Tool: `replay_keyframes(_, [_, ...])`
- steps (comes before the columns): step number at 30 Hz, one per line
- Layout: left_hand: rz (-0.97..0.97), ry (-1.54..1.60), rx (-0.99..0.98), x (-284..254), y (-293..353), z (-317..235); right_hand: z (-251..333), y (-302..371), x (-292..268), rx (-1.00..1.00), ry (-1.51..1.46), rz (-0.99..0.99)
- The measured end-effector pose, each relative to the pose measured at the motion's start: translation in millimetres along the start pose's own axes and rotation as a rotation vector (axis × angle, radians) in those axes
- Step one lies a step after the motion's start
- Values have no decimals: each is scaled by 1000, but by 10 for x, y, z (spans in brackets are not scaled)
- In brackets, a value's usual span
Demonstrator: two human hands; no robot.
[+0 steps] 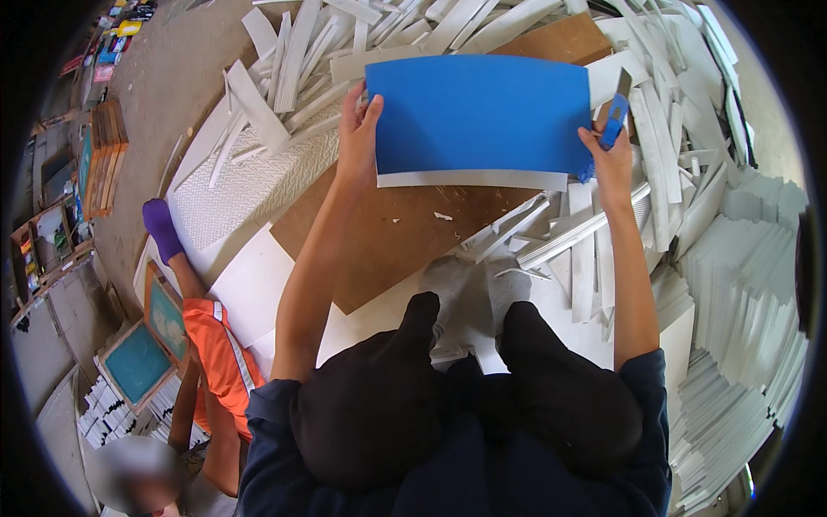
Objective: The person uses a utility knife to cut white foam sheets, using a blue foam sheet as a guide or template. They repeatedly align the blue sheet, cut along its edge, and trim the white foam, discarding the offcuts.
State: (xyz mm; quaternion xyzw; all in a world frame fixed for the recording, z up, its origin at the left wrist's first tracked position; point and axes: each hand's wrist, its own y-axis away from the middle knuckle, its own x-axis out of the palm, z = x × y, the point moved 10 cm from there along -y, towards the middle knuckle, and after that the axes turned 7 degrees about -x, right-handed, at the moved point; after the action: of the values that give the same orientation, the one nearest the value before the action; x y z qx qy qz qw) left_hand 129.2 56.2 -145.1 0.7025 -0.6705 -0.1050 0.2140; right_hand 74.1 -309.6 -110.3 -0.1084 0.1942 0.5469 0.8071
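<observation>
A blue rectangular sheet (478, 112) is held up in front of me, with a white sheet (469, 180) showing along its lower edge. My left hand (356, 129) grips the left edge, its thumb on the front. At the other end, my right hand (610, 159) holds a utility knife (614, 121) with a blue handle, blade pointing up and away. The fingers of that hand also touch the sheet's right edge. Below the sheets lies a brown board (379, 233) with a few small white scraps on it.
White offcut strips (301, 52) are heaped beyond and to the right. Tall stacks of white sheets (741, 250) stand at right. On the left a person in orange trousers (224, 345) sits close, a purple-socked foot (160, 226) stretched forward, beside green-faced framed boards (138, 362).
</observation>
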Motion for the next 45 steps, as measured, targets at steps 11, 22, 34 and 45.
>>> replay_keyframes(11, [-181, -485, 301, -265, 265, 12, -288, 254, 94, 41, 106, -40])
replay_keyframes(22, [-277, -634, 305, -340, 305, 129, -321, 230, 62, -31, 77, -50])
replay_keyframes(34, [-265, -594, 323, -320, 359, 168, -281, 301, 69, -11, 66, -61])
replay_keyframes(45, [-274, -597, 306, -264, 390, 126, -291, 301, 17, -3, 115, -62])
